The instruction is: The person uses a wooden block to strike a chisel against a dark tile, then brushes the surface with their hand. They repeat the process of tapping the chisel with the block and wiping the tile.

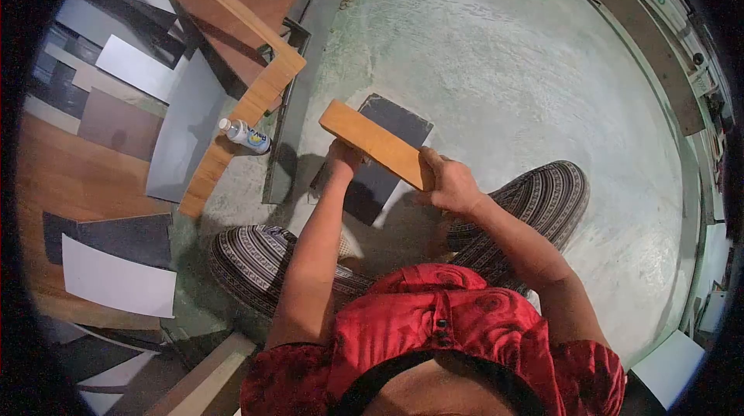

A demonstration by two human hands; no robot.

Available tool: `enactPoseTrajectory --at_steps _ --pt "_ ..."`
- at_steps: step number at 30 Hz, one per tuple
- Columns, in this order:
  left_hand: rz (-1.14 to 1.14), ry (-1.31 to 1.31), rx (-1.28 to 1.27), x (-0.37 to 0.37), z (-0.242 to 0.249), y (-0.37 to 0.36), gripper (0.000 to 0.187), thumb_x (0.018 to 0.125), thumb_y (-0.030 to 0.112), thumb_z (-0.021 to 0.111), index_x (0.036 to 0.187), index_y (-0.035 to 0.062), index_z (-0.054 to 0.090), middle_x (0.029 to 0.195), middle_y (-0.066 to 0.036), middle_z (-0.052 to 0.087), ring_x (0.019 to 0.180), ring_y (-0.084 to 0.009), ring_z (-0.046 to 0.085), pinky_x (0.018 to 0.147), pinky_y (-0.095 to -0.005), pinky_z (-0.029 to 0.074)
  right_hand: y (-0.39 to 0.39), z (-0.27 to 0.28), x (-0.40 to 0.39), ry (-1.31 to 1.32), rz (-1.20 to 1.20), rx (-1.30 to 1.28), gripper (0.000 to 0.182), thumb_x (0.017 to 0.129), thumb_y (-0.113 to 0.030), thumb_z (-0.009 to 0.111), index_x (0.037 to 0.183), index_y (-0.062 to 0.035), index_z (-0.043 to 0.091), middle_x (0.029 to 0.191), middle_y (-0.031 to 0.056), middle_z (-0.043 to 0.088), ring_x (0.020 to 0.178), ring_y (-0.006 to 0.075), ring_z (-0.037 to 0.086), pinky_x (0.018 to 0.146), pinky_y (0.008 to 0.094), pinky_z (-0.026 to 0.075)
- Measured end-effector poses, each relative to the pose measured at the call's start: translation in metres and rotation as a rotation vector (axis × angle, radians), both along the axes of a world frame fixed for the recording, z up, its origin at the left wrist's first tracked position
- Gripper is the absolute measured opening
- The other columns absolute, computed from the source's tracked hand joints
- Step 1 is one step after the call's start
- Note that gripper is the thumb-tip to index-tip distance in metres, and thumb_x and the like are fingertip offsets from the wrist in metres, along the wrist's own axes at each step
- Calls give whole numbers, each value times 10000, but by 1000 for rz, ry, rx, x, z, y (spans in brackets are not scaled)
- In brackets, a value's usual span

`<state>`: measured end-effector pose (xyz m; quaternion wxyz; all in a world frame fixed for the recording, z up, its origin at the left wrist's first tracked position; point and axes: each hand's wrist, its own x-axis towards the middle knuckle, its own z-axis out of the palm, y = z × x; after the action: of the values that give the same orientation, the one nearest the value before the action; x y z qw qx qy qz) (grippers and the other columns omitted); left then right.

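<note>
A thick, orange-brown wooden piece [377,142], long and rectangular, slants down to the right between my two hands. My left hand [346,156] grips its near edge toward the left, the fingers partly hidden beneath it. The right-hand end is held in my right hand [453,182], thumb along the top. Below the wooden piece a dark grey rectangular board [372,194] lies on the floor, partly covered by it in this view.
At left, a white bottle [246,136] with a blue label overlaps an angled wooden strip [207,170]. Stacked panels and offcuts, including a white sheet [118,276], fill the left side. Pale concrete floor [496,67] stretches ahead; boards [651,44] line the right edge.
</note>
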<state>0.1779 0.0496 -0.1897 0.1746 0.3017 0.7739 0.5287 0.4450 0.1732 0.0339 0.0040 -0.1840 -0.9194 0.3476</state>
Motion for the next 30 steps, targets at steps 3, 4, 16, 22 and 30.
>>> enactPoseTrajectory --at_steps 3,4,16,22,30 --pt "38 5 -74 5 7 4 406 806 381 575 952 5 617 894 -157 658 875 -294 626 724 -414 486 -1 5 0 -28 -15 -18 845 562 -242 779 1267 5 383 1034 244 579 958 409 561 798 424 463" --pt "38 4 -73 10 23 4 406 806 381 575 952 5 617 894 -157 658 875 -294 626 724 -414 486 -2 4 1 28 -18 -19 852 564 -245 780 1272 5 378 1042 248 574 967 408 558 806 421 462" --pt "0 289 -255 12 42 3 461 761 421 623 965 7 605 903 -155 658 863 -302 631 736 -394 503 -1 -12 2 109 -23 4 860 555 -272 780 1273 -23 376 980 252 579 908 421 565 750 459 463" --pt "-18 269 3 12 35 -2 440 754 366 656 991 -2 606 934 -170 653 900 -314 622 740 -403 502 -7 4 0 281 -58 -68 877 554 -266 784 1281 4 374 1035 248 572 960 400 560 798 433 457" --pt "90 -158 79 7 17 3 318 752 243 665 972 24 596 885 -147 650 826 -284 620 743 -385 479 3 3 -2 -48 -39 -90 862 537 -245 794 1249 38 401 1111 242 559 1043 370 547 847 390 447"
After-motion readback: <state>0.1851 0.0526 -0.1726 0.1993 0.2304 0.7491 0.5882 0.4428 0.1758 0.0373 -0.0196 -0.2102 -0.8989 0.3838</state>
